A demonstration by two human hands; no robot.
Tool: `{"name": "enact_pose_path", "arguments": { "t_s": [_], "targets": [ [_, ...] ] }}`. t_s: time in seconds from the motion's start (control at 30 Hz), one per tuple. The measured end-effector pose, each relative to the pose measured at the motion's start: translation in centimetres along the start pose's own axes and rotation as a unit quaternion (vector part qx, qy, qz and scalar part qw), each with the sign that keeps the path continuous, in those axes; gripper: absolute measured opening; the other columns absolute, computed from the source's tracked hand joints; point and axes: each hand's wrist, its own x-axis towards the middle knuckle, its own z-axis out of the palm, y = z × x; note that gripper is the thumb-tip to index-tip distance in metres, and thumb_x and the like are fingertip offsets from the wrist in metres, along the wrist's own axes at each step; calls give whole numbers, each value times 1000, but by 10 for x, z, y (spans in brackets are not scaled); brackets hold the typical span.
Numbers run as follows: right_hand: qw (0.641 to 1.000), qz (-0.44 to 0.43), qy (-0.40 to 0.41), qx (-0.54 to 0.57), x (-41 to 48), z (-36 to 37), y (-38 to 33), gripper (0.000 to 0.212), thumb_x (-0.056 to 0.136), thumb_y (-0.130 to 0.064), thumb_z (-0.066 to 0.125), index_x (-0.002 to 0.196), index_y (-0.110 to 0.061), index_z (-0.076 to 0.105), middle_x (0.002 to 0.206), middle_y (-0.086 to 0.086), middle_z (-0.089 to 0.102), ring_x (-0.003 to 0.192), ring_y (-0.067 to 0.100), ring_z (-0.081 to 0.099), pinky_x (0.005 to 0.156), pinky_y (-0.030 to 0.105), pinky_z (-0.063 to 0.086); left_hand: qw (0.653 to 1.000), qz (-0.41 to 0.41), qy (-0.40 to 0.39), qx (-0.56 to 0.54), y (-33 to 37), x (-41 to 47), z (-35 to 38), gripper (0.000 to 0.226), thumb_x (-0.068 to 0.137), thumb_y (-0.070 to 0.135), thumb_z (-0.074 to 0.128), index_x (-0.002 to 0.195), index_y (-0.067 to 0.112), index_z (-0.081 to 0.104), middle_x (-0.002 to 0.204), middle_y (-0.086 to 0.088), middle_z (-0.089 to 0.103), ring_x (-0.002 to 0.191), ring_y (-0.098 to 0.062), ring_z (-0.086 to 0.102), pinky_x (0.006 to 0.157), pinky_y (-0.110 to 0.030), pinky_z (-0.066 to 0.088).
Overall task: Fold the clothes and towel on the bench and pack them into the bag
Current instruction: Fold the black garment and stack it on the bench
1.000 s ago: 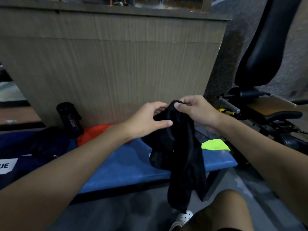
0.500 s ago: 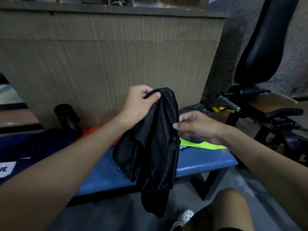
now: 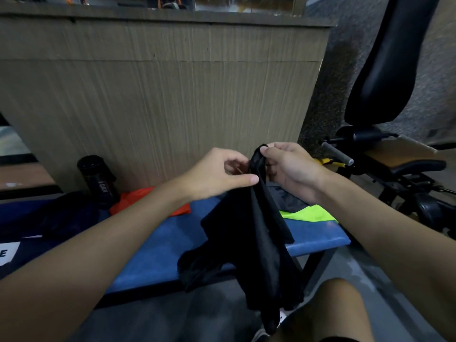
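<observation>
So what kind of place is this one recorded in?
Probably a gym: a blue padded bench, an exercise machine with a tall black back pad on the right, and a black bottle beside an orange garment.

Wood-grain panel wall (image 3: 158, 99), dim grey floor (image 3: 172, 319)

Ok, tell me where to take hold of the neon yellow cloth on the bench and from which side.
Pinch its free right corner, coming from the right end of the bench. The neon yellow cloth lies flat there, while its left part seems tucked under a dark grey garment, so that side would probably drag.
</observation>
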Motion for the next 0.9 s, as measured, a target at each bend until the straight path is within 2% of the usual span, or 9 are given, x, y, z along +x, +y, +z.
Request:
{"name": "enact_pose_path", "arguments": {
  "t_s": [0.1,0.2,0.33,0.4,0.53,0.63,0.77,0.87,0.9],
  "targets": [
    [1000,-6,12,18,-1,4,-5,31,103,-9,43,74,-11,54,56,2,62,53,16,55,58,31,41,999,-3,38,-14,-2,4,8,9,82,3,77,82,9,70,77,-7,69,71,-11,59,69,-29,50],
    [999,-8,35,28,-3,3,-8,31,104,-9,42,75,-10,54,61,5,60,54,15,57,57,28,46,997,-10,78,-29,-2,7,11,25,87,-4,68,71,15,65,68,-3,64,65,-13,56,62,-24,47],
    [982,-14,110,-153,2,-3,4,7,99,-21,56,96,-15,54,82,-2,57,69,8,54,61,21,42,989,-33,140,-45,6,15,8,26,94,-1,60,73,14,59,52,3,61,44,-8,52,45,-22,46],
    [976,-56,123,-168,0,-5,8,17,94,-25,64,99,-14,52,85,-1,55,76,9,50,69,21,41,983,-41,170,-53,11,19,4,23,95,2,60,73,10,59,50,3,62,41,-11,53,41,-24,46],
    [980,-48,-30,-193,-10,-2,13,17,85,-16,74,89,-10,59,83,7,58,77,13,53,74,27,43,978,-59,190,-58,19,25,-1,20,94,3,62,75,5,60,50,-1,62,37,-8,52,38,-22,44],
    [968,-47,-14,-248,-9,1,20,15,91,-3,65,80,-7,55,76,12,56,72,19,52,69,36,42,977,-66,199,-42,21,25,-5,21,93,5,64,72,7,61,56,-7,63,39,-9,53,39,-21,44],
    [989,-53,44,-128,-8,3,15,16,98,-2,53,83,-9,53,73,9,59,66,15,56,62,27,46,976,-94,195,-10,13,20,-16,18,94,10,64,77,9,66,55,-2,60,42,-7,54,43,-18,45],
    [997,-50,60,-17,-4,0,4,23,100,-5,50,78,-10,56,70,9,59,62,18,56,63,32,47,986,-103,131,-32,8,10,-18,2,93,16,67,93,16,69,81,-1,67,70,-8,62,56,-12,46],
    [998,-40,54,0,-3,-1,0,25,101,-7,49,77,-10,57,70,10,60,61,19,57,62,32,48,991,-99,80,-47,7,6,-17,12,91,18,70,103,16,70,93,1,70,82,-6,65,65,-12,49]
  ]
}}
